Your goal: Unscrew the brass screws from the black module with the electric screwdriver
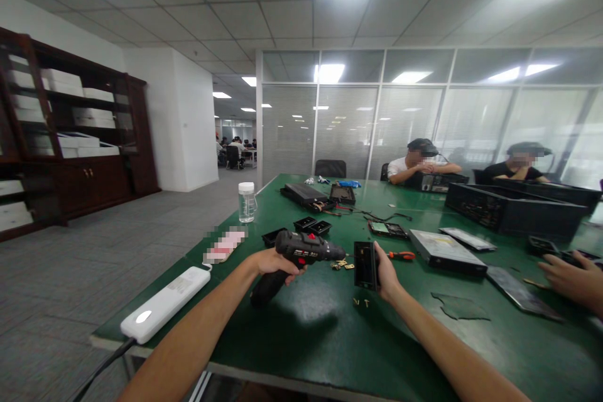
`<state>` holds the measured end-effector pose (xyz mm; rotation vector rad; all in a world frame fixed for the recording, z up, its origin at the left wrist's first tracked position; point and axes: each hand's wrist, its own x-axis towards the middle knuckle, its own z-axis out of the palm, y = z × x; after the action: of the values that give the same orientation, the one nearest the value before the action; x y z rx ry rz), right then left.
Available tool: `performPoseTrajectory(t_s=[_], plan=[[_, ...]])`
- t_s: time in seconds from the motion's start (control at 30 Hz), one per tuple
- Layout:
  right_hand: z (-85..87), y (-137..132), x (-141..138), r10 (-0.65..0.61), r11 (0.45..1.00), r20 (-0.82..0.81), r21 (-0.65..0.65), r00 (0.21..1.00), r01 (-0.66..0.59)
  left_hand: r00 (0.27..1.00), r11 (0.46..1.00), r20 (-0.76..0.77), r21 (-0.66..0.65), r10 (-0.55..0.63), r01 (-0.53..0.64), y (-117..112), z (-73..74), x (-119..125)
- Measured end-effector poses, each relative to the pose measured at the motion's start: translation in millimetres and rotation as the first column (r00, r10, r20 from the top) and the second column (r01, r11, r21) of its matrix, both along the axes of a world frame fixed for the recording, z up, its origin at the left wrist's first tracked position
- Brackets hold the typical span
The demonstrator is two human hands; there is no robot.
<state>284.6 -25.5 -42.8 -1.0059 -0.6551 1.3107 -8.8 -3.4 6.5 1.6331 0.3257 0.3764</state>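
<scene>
My left hand [276,262] is wrapped round the grip of a black cordless screwdriver [301,252], its nose pointing right. My right hand [386,273] holds a small black rectangular part [364,266] upright on its edge, just right of the screwdriver's tip. Small brass-coloured pieces [343,264] lie on the green table [306,339] between the two, and two more [361,303] lie in front of the part. An orange-handled screwdriver [401,255] rests just behind my right hand.
A white power strip [164,303] lies at the table's left corner, a clear lidded jar [246,201] behind it. Black trays [311,225], a disc drive [446,252], a computer case [513,210] and circuit boards sit farther back. Another person's hand [572,277] reaches in at right; two people sit at the far end.
</scene>
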Motion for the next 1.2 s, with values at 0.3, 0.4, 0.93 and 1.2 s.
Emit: performPoseTrajectory(t_s=[0.3, 0.4, 0.93, 1.2], plan=[[1.6, -2.1, -0.8, 0.025, 1.0, -0.007, -0.008, 1.0, -0.025, 1.0, 1.0, -0.001, 0.003, 0.008, -0.008, -2.6, 1.6, 0.4], [2.5, -3.0, -1.5, 0.026, 1.0, 0.005, -0.005, 1.0, -0.026, 1.0, 1.0, -0.01, 0.002, 0.018, -0.018, -2.0, 1.1, 0.2], [3.1, -3.0, -1.7, 0.016, 1.0, -0.001, 0.004, 1.0, -0.016, 1.0, 1.0, -0.006, 0.009, 0.011, -0.011, -0.9, -0.1, 0.1], [2.5, -2.7, -0.2, 0.022, 0.999, -0.015, -0.034, 1.0, -0.022, 1.0, 1.0, -0.015, -0.006, 0.012, -0.012, -2.7, 1.7, 0.4]])
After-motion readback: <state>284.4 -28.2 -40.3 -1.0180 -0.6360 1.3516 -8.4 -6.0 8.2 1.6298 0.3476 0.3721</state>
